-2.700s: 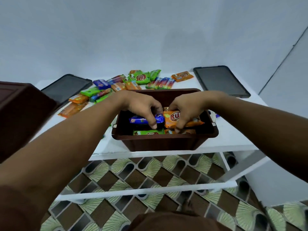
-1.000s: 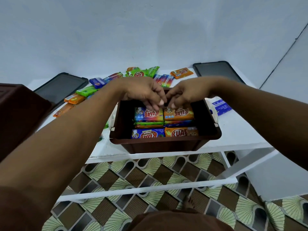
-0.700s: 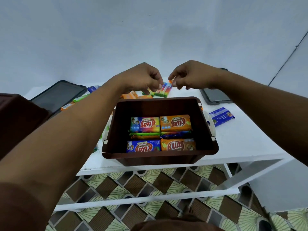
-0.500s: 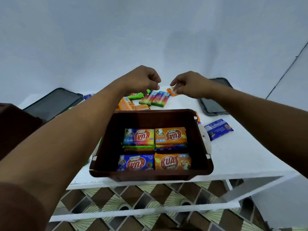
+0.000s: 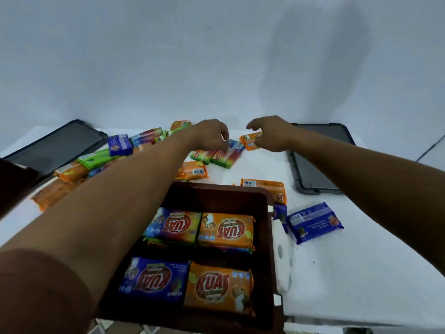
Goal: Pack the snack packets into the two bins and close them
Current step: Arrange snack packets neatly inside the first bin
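Note:
An open brown bin [image 5: 269, 237] stands at the table's near edge, with several KUAT snack packets [image 5: 225, 231] laid flat inside in two rows. Both my arms stretch past it to the loose packets at the back. My left hand [image 5: 212, 136] has its fingers curled down onto the far end of a red-and-blue packet [image 5: 227, 155] that lies on the table. My right hand [image 5: 273, 135] pinches an orange packet [image 5: 249, 143] with its thumb, the forefinger held out above it. A second brown bin [image 5: 10, 186] shows only as a corner at the left edge.
Two dark lids lie flat, one at the back left [image 5: 55, 145] and one at the back right [image 5: 320, 162]. Loose packets are scattered around: a blue one [image 5: 315, 221] right of the bin, orange ones [image 5: 265, 186] behind it, several more at the left [image 5: 96, 159]. A white object [image 5: 283, 263] sits against the bin's right side.
Both hands left the bin after setting packets inside and reached to the back of the table. They now touch two loose packets there. The view has tilted down and closer over the bin.

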